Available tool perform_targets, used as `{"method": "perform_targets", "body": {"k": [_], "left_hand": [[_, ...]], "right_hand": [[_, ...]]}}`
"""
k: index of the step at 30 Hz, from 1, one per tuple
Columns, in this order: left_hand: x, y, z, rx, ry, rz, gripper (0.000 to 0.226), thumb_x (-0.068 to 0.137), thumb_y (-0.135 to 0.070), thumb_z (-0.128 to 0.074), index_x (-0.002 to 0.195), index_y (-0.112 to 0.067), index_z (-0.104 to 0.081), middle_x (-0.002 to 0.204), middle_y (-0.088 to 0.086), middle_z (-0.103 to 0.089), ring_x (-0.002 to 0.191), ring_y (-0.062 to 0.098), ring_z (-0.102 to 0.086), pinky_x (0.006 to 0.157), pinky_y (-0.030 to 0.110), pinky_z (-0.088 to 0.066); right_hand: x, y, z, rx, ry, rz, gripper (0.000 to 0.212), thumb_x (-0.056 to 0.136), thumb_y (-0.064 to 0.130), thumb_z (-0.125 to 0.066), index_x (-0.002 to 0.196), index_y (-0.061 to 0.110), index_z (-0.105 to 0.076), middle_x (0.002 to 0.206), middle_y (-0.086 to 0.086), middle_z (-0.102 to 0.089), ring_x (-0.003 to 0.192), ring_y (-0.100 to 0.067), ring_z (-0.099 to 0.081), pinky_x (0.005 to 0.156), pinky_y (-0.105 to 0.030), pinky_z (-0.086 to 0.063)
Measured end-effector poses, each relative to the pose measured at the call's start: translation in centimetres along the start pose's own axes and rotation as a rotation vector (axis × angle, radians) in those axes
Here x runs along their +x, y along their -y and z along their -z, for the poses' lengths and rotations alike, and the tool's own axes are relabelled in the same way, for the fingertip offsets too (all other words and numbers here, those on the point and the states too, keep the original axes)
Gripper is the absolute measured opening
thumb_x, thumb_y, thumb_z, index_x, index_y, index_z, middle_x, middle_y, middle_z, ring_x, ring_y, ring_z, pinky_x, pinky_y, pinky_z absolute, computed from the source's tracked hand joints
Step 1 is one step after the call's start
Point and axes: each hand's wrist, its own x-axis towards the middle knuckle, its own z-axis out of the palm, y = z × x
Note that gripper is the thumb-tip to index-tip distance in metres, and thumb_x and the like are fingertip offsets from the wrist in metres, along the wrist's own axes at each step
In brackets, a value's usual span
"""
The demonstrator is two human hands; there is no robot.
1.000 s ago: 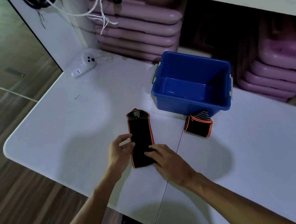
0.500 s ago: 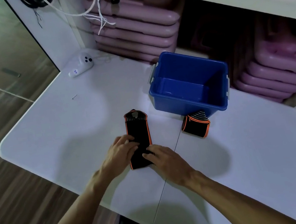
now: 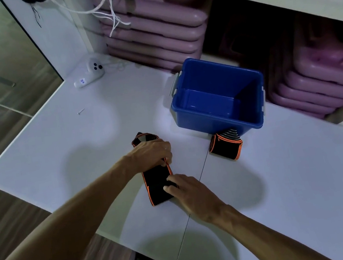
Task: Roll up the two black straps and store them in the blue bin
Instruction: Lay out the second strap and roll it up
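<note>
A black strap with orange edges [image 3: 157, 180] lies flat on the white table [image 3: 61, 147], its long side pointing away from me. My left hand [image 3: 151, 153] lies across its far half, fingers curled on the right edge. My right hand [image 3: 189, 192] presses its fingertips on the near right part. A second black strap [image 3: 226, 147], rolled up, rests against the front of the blue bin [image 3: 254, 122]. Nothing is inside the bin.
A white controller [image 3: 90, 74] and a small screw [image 3: 80, 111] lie at the table's far left. Stacked purple cases [image 3: 151, 36] fill the shelf behind the bin. White cords [image 3: 112, 15] hang above. The table's rounded edge runs along the left.
My left hand has slid from the strap's near left side up across its far half. The right hand stays on the near right part.
</note>
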Motion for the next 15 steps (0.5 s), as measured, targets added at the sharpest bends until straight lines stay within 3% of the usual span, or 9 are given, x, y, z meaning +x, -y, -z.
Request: {"method": "perform_targets", "body": {"k": [2, 4, 6, 8, 10, 12, 15], "left_hand": [[0.2, 0.4, -0.4, 0.066, 0.026, -0.038, 0.047, 0.08, -0.047, -0.03, 0.103, -0.024, -0.065, 0.118, 0.003, -0.06, 0.112, 0.022, -0.05, 0.087, 0.033, -0.04], [0.1, 0.9, -0.9, 0.153, 0.03, -0.102, 0.027, 0.086, -0.041, -0.043, 0.103, -0.03, -0.061, 0.118, -0.001, -0.058, 0.111, 0.02, -0.051, 0.08, 0.029, -0.04], [0.0, 1.1, -1.1, 0.232, 0.001, -0.174, 0.017, 0.089, -0.033, -0.052, 0.105, -0.033, -0.058, 0.119, -0.005, -0.054, 0.112, 0.017, -0.049, 0.081, 0.031, -0.046], [-0.2, 0.8, -0.9, 0.269, 0.0, -0.23, 0.017, 0.091, -0.029, -0.052, 0.107, -0.029, -0.06, 0.122, -0.002, -0.054, 0.115, 0.018, -0.046, 0.085, 0.03, -0.04], [-0.2, 0.5, -0.7, 0.271, -0.007, -0.239, 0.019, 0.093, -0.025, -0.052, 0.108, -0.022, -0.062, 0.123, 0.002, -0.055, 0.117, 0.02, -0.045, 0.084, 0.029, -0.036], [-0.1, 0.8, -0.8, 0.26, -0.013, -0.235, 0.019, 0.093, -0.024, -0.051, 0.108, -0.02, -0.062, 0.121, 0.002, -0.056, 0.116, 0.02, -0.046, 0.083, 0.029, -0.037], [0.2, 1.3, -1.3, 0.251, 0.012, -0.222, 0.015, 0.091, -0.026, -0.052, 0.103, -0.024, -0.061, 0.116, 0.0, -0.059, 0.111, 0.019, -0.051, 0.082, 0.024, -0.038]], "right_hand": [[0.0, 0.0, -0.1, 0.0, 0.014, -0.008, 0.041, 0.083, -0.002, -0.063, 0.121, 0.007, -0.051, 0.126, -0.016, -0.051, 0.109, -0.034, -0.053, 0.077, -0.044, -0.052], [0.0, 0.0, -0.1, -0.003, 0.029, -0.01, 0.039, 0.084, 0.0, -0.063, 0.12, 0.008, -0.051, 0.125, -0.015, -0.049, 0.107, -0.034, -0.052, 0.075, -0.044, -0.051], [0.0, 0.0, -0.1, -0.001, 0.03, -0.014, 0.034, 0.088, 0.004, -0.061, 0.12, 0.008, -0.051, 0.125, -0.014, -0.049, 0.106, -0.033, -0.051, 0.076, -0.044, -0.05], [-0.2, 0.0, 0.0, 0.004, 0.032, -0.017, 0.03, 0.092, 0.007, -0.059, 0.121, 0.008, -0.05, 0.126, -0.014, -0.049, 0.106, -0.031, -0.051, 0.078, -0.043, -0.051], [-0.2, 0.1, 0.0, 0.02, 0.044, -0.027, 0.023, 0.097, 0.014, -0.047, 0.119, 0.009, -0.05, 0.124, -0.012, -0.049, 0.105, -0.031, -0.05, 0.079, -0.042, -0.051], [-0.1, 0.2, 0.1, 0.032, 0.061, -0.036, 0.03, 0.099, 0.022, -0.032, 0.118, 0.009, -0.05, 0.124, -0.011, -0.048, 0.105, -0.031, -0.05, 0.081, -0.042, -0.05], [-0.1, -0.1, 0.0, 0.038, 0.092, -0.042, 0.037, 0.099, 0.028, -0.024, 0.119, 0.01, -0.049, 0.126, -0.009, -0.047, 0.108, -0.031, -0.049, 0.085, -0.04, -0.048]]}}
